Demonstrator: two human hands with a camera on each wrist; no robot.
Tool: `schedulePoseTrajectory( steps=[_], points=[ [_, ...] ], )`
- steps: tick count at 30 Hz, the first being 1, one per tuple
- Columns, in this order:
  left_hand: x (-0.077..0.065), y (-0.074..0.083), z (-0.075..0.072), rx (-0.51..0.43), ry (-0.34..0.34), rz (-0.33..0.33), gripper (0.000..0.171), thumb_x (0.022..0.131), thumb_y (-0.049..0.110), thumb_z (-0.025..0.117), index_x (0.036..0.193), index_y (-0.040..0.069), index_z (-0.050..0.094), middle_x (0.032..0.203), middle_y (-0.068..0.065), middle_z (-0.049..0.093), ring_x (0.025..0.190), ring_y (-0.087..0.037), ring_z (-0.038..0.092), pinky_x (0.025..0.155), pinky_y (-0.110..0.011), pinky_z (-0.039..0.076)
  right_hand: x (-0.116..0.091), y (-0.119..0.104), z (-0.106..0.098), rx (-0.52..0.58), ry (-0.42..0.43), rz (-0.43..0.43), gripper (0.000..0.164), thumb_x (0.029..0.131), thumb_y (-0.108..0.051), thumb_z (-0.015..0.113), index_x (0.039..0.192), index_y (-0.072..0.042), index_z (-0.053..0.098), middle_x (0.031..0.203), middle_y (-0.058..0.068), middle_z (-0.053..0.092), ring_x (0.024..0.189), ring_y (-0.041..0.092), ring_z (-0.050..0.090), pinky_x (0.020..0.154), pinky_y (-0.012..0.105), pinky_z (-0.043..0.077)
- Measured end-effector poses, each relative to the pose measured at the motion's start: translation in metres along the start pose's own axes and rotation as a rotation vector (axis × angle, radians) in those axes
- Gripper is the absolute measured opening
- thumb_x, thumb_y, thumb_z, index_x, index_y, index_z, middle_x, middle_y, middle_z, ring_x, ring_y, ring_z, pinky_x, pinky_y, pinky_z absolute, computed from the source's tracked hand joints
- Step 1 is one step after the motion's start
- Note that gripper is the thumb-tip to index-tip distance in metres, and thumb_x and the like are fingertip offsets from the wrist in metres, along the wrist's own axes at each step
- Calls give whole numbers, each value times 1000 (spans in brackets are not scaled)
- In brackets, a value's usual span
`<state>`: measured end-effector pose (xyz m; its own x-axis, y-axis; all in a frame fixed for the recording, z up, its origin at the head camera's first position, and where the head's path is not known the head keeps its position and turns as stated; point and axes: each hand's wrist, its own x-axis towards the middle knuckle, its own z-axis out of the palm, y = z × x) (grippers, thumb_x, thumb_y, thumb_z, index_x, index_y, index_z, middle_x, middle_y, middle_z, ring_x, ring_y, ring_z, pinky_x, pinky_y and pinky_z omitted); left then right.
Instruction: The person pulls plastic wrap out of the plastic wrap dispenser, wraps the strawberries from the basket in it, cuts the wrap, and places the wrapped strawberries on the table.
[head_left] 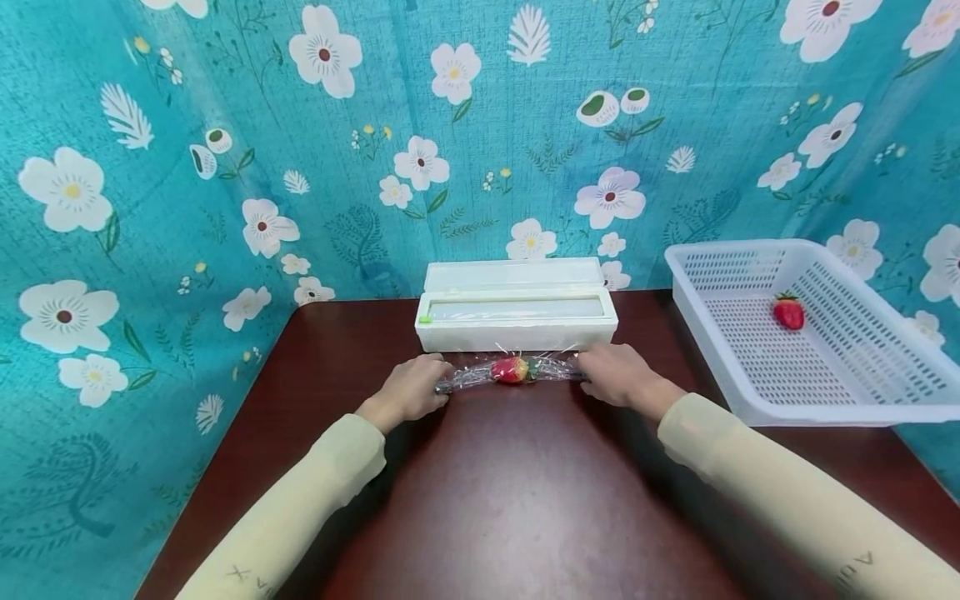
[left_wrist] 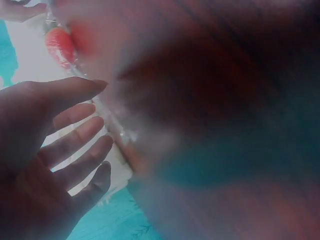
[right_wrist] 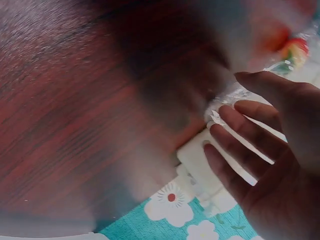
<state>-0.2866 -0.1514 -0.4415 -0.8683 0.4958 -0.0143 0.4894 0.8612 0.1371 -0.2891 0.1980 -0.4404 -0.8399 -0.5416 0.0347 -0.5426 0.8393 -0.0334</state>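
Note:
A red strawberry (head_left: 510,370) with a pale, leafy end lies wrapped in clear plastic film (head_left: 555,369), whose bunched ends stretch left and right. At the film's left end is my left hand (head_left: 412,387); its thumb and extended fingers stand apart around the film in the left wrist view. My right hand (head_left: 617,372) is at the other end, thumb and fingers likewise apart beside the crinkled film (right_wrist: 232,97). Whether the fingertips touch the film is hard to tell. Just behind the wrapped strawberry stands a white film dispenser box (head_left: 517,321), its lid raised.
On the right, a white perforated plastic basket (head_left: 727,367) holds another strawberry (head_left: 789,312). The dark brown tabletop (head_left: 502,508) reaches back to a teal flowered cloth (head_left: 480,167), which also hangs along the sides.

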Motion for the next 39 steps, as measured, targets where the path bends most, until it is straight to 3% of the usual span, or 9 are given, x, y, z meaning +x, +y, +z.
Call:
schedulePoseTrajectory(
  steps=[9,19,27,33,39],
  points=[
    [7,-4,7,-32,22,18,25,91,-3,68,107,12,81,104,-5,76,100,-21,72,82,-44,61,4,3,11,-23,77,-48,16,89,-6,71,75,-15,69,80,2,65,75,27,65,60,49,56],
    [5,-8,5,-100,23,46,26,91,-10,61,100,8,78,101,-6,75,97,-20,71,84,-41,61,0,5,11,3,39,-11,23,95,-5,65,74,-16,70,80,0,65,71,23,62,60,46,55],
    [-3,-6,5,-121,32,118,21,90,-12,63,94,5,74,96,-7,72,92,-21,69,82,-38,60,-16,6,11,31,23,-25,25,95,-3,66,77,-19,73,90,-2,71,78,21,67,58,43,54],
    [-11,-3,8,-136,43,175,22,88,-14,62,93,4,73,94,-7,72,91,-20,69,80,-36,59,-30,4,11,24,23,-47,23,95,-4,68,78,-18,72,86,0,69,78,22,68,57,42,54],
    [-25,4,7,-135,27,222,23,89,-14,64,96,5,74,96,-5,72,88,-16,68,78,-33,59,-50,2,7,59,29,-66,17,92,-4,75,83,-18,76,81,-5,65,73,12,60,59,34,53]
  ],
)
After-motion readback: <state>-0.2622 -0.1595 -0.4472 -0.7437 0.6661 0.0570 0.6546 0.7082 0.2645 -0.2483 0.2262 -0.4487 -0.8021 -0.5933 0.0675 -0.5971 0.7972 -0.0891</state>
